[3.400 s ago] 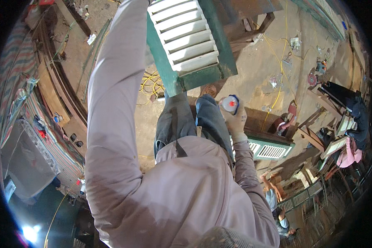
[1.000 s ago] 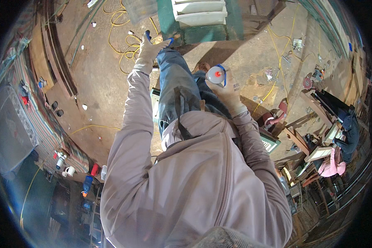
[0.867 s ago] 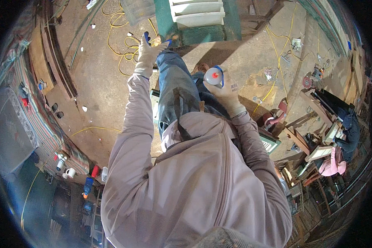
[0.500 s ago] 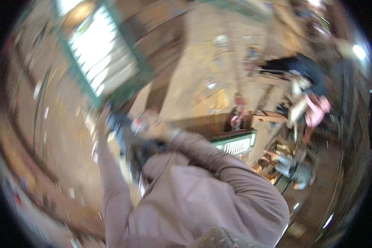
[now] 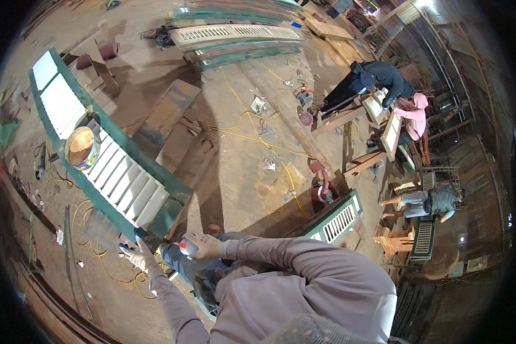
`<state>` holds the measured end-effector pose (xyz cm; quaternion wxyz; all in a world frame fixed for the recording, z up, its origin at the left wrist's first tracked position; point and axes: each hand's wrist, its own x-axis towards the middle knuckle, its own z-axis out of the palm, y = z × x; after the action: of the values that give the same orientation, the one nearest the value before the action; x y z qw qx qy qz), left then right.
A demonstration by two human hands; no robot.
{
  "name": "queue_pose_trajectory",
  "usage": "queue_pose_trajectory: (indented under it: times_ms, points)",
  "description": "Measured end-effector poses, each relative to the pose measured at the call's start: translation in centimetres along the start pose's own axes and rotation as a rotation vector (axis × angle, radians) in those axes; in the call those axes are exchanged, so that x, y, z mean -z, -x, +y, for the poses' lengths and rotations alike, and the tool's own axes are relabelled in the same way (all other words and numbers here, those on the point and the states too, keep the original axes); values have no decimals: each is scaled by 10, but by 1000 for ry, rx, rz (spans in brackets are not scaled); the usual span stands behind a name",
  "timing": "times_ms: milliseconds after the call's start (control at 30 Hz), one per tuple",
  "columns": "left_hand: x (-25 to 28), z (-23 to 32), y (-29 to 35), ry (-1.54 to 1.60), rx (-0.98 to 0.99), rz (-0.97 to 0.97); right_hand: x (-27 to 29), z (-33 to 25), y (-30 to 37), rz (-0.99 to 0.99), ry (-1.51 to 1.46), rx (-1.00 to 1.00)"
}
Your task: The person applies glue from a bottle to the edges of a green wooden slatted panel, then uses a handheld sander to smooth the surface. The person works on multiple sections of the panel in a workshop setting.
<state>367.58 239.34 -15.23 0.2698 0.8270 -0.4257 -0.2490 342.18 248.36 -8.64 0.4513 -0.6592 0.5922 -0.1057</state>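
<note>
My right hand [image 5: 211, 246] is closed around a small white bottle [image 5: 192, 245] with a red end, held in front of my body. My left hand [image 5: 141, 258], in a pale glove with blue at the fingertips, has its fingers spread beside the near end of a long louvred shutter panel [image 5: 133, 192]. That panel has a green frame and white slats and lies raised off the floor. A blurred, see-through grey patch shows just beyond the left fingers; I cannot tell what it is. On the panel stands a round tub [image 5: 82, 148] with a brown top.
Yellow cords [image 5: 252, 114] cross the dusty floor. A second green shutter [image 5: 339, 223] stands at right, and stacked shutters [image 5: 238, 35] lie at the back. Two people [image 5: 384, 86] bend over a frame at far right; another person [image 5: 438, 202] works below them.
My view has swung and steadied, so the long panel now shows in full at left. The bottle stays in my right hand; my left hand remains by the panel's near end.
</note>
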Motion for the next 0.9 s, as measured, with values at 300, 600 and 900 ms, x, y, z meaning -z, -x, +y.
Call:
queue_pose_trajectory:
  times_ms: [300,600,900]
  points:
    - [-10,-15,7,-17,-16,221,-10,-2,-23,-1,26,148]
    - [16,-77,52,-216,-230,274,-8,-36,-35,-38,19,65]
    - [25,-162,154,-150,50,173,-4,-56,-54,-70,298,19]
